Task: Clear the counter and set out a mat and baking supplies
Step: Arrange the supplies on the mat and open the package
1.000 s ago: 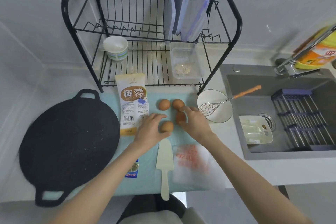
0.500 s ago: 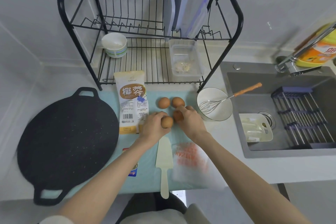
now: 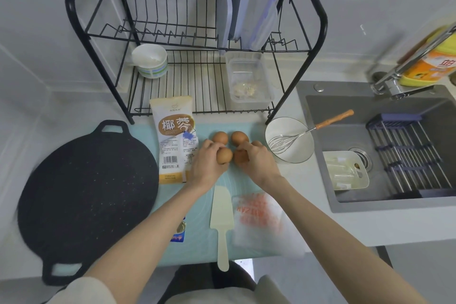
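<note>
One brown egg [image 3: 224, 155] is pinched in the curled fingers of the left hand [image 3: 208, 165]. A second brown egg [image 3: 240, 157] sits under the curled fingers of the right hand [image 3: 257, 164]. Both are low over a pale blue rubbery mat [image 3: 199, 249]; contact is unclear. Two more brown eggs [image 3: 220, 137] lie just past the fingertips. Best to set each down gently, steady it, then release. The first egg seems to point away from the person; the second's axis is hidden.
</note>
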Tool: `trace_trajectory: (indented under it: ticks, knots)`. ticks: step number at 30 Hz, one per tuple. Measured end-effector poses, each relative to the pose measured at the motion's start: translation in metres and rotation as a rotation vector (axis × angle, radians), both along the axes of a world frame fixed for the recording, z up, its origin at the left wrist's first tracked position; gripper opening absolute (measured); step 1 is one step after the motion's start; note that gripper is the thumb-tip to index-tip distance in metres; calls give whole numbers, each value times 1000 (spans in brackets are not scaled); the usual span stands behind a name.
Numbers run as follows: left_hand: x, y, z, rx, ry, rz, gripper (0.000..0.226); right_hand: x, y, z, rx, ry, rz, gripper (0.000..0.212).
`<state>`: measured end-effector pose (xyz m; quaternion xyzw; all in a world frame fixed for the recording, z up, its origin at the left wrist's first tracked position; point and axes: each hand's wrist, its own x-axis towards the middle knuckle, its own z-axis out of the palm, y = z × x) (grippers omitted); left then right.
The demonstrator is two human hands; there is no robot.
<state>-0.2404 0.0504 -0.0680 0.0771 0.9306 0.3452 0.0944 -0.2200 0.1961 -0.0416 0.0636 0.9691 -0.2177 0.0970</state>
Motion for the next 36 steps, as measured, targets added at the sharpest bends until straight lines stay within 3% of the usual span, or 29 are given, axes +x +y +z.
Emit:
trace_trajectory:
  ticks: [13, 23, 29, 36]
  knots:
    - [4, 0, 4, -64, 51, -2, 42, 3, 3, 2, -47, 2, -26, 30]
    - [24, -13, 15, -75, 128, 23, 42, 31, 7, 35, -20, 50, 72, 19]
    - [67, -18, 22, -4, 164, -15, 41, 68, 27, 35, 30, -198, 158, 35]
    - [119, -20, 5, -167, -87, -312, 67, 85, 37, 10, 64, -393, 185, 58]
